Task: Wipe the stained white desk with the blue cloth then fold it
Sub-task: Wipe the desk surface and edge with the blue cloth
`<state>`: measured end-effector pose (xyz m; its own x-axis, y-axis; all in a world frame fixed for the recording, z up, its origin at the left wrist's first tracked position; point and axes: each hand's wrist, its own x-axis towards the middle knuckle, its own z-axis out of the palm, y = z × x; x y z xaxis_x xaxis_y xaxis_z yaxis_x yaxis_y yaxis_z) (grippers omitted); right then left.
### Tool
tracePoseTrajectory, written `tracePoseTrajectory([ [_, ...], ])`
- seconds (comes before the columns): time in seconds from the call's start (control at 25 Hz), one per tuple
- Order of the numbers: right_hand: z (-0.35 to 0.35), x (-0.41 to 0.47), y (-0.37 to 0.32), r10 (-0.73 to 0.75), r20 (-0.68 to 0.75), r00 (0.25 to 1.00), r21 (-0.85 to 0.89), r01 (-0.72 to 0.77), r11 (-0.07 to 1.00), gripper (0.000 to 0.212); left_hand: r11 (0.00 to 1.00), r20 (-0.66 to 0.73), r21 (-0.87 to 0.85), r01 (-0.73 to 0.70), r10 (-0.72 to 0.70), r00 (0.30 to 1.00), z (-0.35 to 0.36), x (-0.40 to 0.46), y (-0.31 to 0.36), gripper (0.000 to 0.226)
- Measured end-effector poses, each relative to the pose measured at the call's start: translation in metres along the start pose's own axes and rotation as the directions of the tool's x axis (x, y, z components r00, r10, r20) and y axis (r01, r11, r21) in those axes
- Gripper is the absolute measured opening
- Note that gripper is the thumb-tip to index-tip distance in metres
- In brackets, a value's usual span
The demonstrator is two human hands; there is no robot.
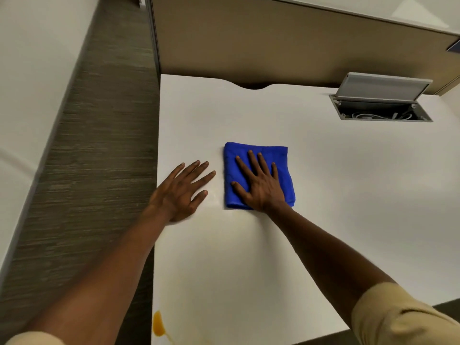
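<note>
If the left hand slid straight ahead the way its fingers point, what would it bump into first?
Probably the blue cloth. The left hand lies flat on the white desk, fingers aimed up and right toward the cloth's near-left edge, though it might just slip past the top corner.

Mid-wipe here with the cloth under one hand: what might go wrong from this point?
1. The orange stain sits at the near left edge of the white desk, far from the folded blue cloth; it may get missed.
2. The right hand presses only with flat fingers, so the cloth could bunch or slide out.
3. The open cable hatch lies at the far right; a wide sweep might catch it.
</note>
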<state>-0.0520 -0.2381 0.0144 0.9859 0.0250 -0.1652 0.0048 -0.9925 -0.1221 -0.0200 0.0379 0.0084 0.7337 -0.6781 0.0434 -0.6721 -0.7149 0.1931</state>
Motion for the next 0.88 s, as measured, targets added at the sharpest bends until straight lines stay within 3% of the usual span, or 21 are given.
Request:
tracePoseTrajectory([
  [0.24, 0.037, -0.161, -0.039, -0.047, -0.032, 0.998, 0.074, 0.050, 0.996, 0.079, 1.000, 0.024, -0.005, 0.026, -0.026, 0.999, 0.000, -0.001, -0.001, 0.063],
  [0.4, 0.061, -0.233, -0.061, -0.073, -0.028, 0.997, 0.003, 0.073, 0.997, 0.081, 1.000, 0.021, -0.001, 0.029, -0.029, 0.999, 0.003, -0.001, 0.000, 0.064],
  [0.6, 0.039, -0.169, -0.049, -0.132, 0.002, 0.991, 0.033, 0.132, 0.991, 0.083, 1.000, 0.000, 0.006, 0.022, -0.022, 1.000, 0.003, 0.000, 0.000, 0.064],
  [0.88, 0.016, -0.038, -0.047, 0.063, -0.005, 0.998, 0.063, -0.062, 0.996, 0.081, 1.000, -0.011, 0.014, 0.013, -0.013, 1.000, 0.001, 0.000, 0.000, 0.063],
])
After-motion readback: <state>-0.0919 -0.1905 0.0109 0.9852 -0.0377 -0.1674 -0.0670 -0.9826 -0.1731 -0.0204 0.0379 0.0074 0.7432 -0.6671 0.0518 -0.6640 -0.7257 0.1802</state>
